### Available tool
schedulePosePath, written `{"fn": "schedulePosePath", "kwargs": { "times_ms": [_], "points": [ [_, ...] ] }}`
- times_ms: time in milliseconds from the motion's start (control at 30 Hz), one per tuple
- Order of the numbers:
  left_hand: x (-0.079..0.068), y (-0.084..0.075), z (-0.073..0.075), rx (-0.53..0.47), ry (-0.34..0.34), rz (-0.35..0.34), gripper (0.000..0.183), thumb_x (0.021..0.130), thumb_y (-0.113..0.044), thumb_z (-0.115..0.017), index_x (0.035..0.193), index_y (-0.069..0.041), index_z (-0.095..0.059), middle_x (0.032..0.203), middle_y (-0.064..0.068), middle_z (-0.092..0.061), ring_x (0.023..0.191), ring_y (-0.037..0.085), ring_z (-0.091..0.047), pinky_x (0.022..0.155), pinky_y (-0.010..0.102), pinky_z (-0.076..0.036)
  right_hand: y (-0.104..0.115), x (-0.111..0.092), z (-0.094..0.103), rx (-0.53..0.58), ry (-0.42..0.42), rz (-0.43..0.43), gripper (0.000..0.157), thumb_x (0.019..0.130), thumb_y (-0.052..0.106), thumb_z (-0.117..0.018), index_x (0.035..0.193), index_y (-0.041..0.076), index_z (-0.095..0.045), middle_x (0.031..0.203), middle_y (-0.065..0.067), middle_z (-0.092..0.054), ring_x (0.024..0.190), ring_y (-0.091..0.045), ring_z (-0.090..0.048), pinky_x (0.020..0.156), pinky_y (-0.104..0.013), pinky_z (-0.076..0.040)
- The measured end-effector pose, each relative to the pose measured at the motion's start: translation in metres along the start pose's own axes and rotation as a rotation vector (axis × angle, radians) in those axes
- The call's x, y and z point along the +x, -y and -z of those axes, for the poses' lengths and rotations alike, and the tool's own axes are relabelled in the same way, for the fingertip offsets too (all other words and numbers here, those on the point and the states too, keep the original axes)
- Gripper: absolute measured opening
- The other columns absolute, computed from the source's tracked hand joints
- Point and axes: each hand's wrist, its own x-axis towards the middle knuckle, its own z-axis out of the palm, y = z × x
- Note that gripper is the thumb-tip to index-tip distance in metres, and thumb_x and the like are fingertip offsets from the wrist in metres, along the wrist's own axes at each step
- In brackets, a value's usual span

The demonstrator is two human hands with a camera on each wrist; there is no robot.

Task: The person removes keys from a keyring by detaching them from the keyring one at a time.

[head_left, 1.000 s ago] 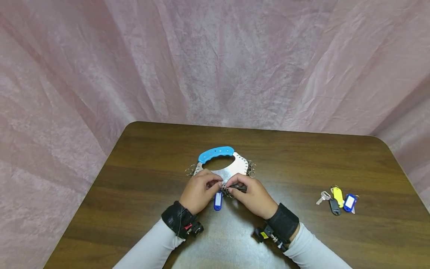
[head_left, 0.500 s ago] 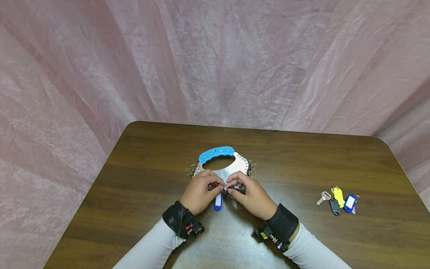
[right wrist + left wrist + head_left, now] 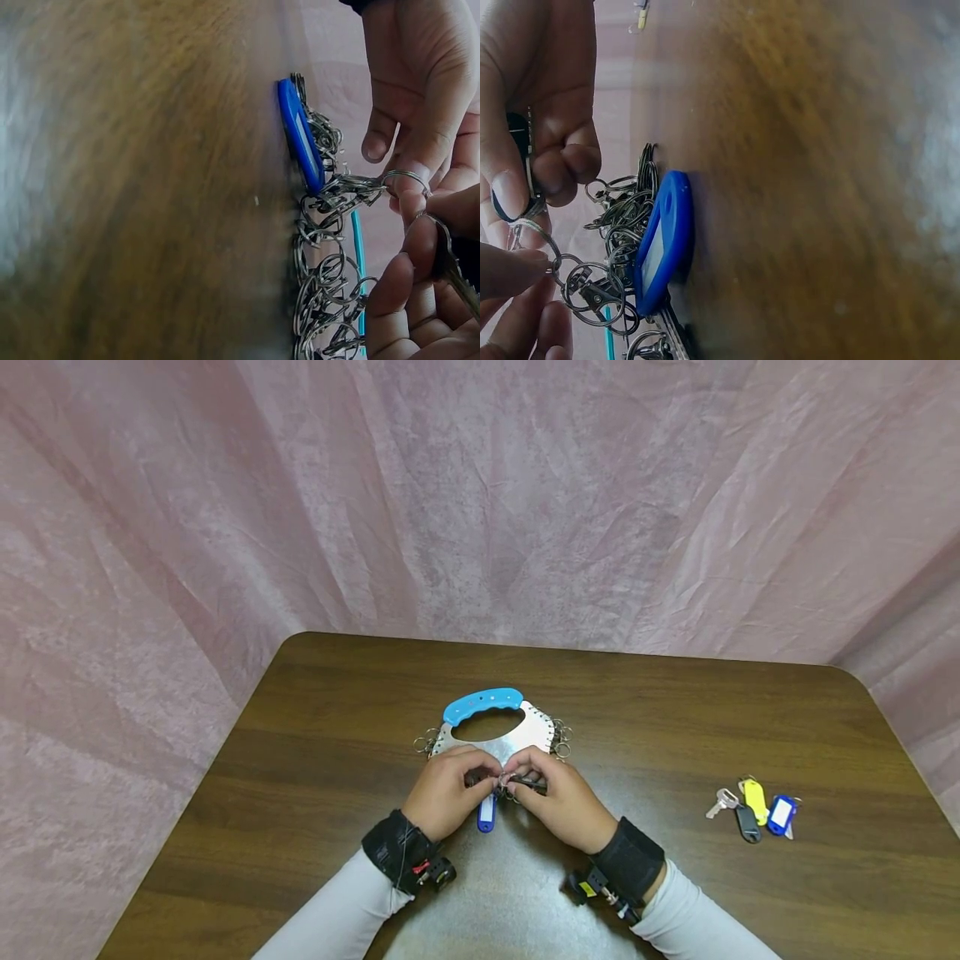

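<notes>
A metal key holder plate [image 3: 510, 745] with a light blue handle [image 3: 483, 702] lies on the table, small split rings along its edge. In the head view my left hand [image 3: 446, 789] is at its near edge, pinching a split ring [image 3: 407, 173] between thumb and finger. Facing it, my right hand [image 3: 566, 797] holds a key [image 3: 463, 289] with a black key tag [image 3: 516, 131], fingertips right at that ring. Just below the left fingertips a blue key tag [image 3: 487, 814] hangs from the rings. The fingers partly hide the meeting point.
To the right on the brown table [image 3: 637, 718] lie a silver key [image 3: 723, 802], a black tag [image 3: 747, 823], a yellow tag [image 3: 754, 800] and a blue tag [image 3: 782, 814]. More rings [image 3: 561, 737] stick out from the plate's sides. A pink curtain [image 3: 480, 510] hangs behind.
My left fingertips have moved slightly right, closer to the right hand's, and now cover the top of the hanging blue tag. The right hand has barely shifted.
</notes>
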Motion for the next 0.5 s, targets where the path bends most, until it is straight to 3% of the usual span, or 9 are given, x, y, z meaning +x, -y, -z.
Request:
{"fn": "schedulePosePath", "kwargs": {
  "times_ms": [167,500],
  "points": [
    [0.0,0.001,-0.001,-0.009,-0.006,0.007,0.016,0.082,-0.009,-0.072,0.089,-0.023,-0.068,0.088,-0.015,-0.059,0.08,0.006,-0.055,0.069,0.025,-0.045,-0.002,0.0,-0.002,0.009,-0.005,0.007,0.018,0.088,-0.004,-0.062,0.104,0.002,-0.057,0.091,-0.013,-0.064,0.084,-0.027,-0.06,0.074,-0.041,-0.047],
    [0.001,0.003,-0.001,-0.015,-0.005,0.037,0.015,0.081,-0.011,-0.073,0.086,-0.024,-0.067,0.083,-0.014,-0.059,0.076,0.004,-0.054,0.066,0.024,-0.046,-0.041,0.002,-0.009,-0.007,-0.006,0.039,0.02,0.089,0.006,-0.064,0.105,0.016,-0.058,0.091,0.001,-0.065,0.083,-0.011,-0.06,0.072,-0.032,-0.048]
  ]
}}
